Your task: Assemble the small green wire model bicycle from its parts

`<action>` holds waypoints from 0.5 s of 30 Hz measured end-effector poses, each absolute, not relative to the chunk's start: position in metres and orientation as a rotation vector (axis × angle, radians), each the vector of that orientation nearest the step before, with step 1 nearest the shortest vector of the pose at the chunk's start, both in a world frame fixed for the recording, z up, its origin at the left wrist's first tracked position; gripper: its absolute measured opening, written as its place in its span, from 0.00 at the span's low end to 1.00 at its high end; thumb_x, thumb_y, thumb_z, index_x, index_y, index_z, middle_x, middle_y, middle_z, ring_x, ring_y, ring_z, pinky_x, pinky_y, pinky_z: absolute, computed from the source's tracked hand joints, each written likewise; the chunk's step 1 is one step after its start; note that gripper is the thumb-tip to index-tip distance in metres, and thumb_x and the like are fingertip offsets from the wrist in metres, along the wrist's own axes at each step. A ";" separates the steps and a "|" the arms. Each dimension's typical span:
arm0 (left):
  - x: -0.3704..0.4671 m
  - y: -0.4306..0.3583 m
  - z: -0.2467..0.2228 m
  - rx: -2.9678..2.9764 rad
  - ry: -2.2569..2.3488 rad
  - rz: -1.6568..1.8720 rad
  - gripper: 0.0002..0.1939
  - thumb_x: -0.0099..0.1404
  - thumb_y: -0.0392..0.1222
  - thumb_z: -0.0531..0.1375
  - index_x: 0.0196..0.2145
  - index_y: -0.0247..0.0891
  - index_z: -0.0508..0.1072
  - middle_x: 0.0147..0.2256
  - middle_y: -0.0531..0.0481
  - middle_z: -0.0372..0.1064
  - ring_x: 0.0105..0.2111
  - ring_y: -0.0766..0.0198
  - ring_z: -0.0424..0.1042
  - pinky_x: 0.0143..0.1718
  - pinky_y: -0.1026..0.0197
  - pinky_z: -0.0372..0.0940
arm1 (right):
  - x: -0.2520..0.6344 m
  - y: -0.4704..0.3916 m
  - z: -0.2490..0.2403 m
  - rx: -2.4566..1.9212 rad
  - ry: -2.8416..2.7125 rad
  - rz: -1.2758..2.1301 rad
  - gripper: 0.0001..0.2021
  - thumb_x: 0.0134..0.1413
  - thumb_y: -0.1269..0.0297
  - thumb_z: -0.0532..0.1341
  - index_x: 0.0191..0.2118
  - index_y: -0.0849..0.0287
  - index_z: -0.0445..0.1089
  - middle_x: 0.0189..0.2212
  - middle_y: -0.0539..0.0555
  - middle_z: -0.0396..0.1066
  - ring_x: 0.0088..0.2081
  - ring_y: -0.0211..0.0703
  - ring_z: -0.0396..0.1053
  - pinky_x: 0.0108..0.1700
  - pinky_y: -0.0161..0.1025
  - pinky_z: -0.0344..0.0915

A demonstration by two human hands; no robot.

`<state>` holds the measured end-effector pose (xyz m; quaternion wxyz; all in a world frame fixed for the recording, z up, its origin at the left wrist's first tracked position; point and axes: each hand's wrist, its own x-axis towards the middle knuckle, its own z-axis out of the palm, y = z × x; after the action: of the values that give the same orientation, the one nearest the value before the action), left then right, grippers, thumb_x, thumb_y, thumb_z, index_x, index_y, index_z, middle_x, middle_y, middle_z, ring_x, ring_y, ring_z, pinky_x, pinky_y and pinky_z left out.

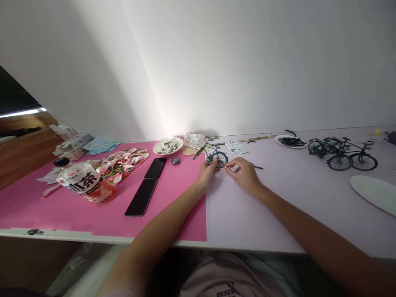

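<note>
Head view, model bicycle (220, 157), in left hand (206, 173)

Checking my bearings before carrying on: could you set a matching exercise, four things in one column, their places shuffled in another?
1. Small dark-green model bicycle
2. Black-capped clear plastic bottle
3. White plate of thin black pieces
4. Small round grey object

A. On the lilac surface, near the wall
B. On the pink surface, just right of the black rectangular slabs
C. In the left hand, right hand at the wheel
D. Towards the pink surface's left end

Pairs: 1-C, 2-D, 3-A, 4-B
</note>
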<state>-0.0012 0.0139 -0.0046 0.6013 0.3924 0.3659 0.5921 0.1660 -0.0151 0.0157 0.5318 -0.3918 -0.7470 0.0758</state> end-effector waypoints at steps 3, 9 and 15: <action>0.000 0.012 -0.001 0.886 0.827 1.376 0.25 0.56 0.59 0.73 0.36 0.35 0.73 0.37 0.44 0.77 0.40 0.59 0.76 0.47 0.55 0.67 | 0.165 -0.015 0.014 -0.976 -1.771 0.209 0.03 0.55 0.66 0.64 0.30 0.53 0.74 0.30 0.53 0.78 0.33 0.46 0.74 0.30 0.40 0.70; 0.002 0.006 0.003 0.906 0.826 1.371 0.22 0.55 0.53 0.74 0.37 0.34 0.75 0.40 0.42 0.78 0.41 0.58 0.77 0.48 0.56 0.67 | 0.165 -0.015 0.013 -1.045 -1.737 0.244 0.02 0.52 0.65 0.64 0.30 0.53 0.71 0.29 0.52 0.77 0.31 0.46 0.73 0.31 0.40 0.69; 0.001 0.005 -0.001 0.977 0.873 1.413 0.24 0.56 0.57 0.73 0.39 0.34 0.75 0.41 0.41 0.78 0.42 0.59 0.76 0.47 0.56 0.68 | 0.165 -0.016 0.014 -1.063 -1.736 0.279 0.03 0.52 0.66 0.64 0.29 0.54 0.71 0.28 0.51 0.76 0.31 0.45 0.73 0.32 0.40 0.68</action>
<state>0.0006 0.0054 -0.0009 0.5707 0.4164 0.3720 0.6021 0.1645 -0.0160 0.0139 0.5171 -0.4429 -0.7231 0.1163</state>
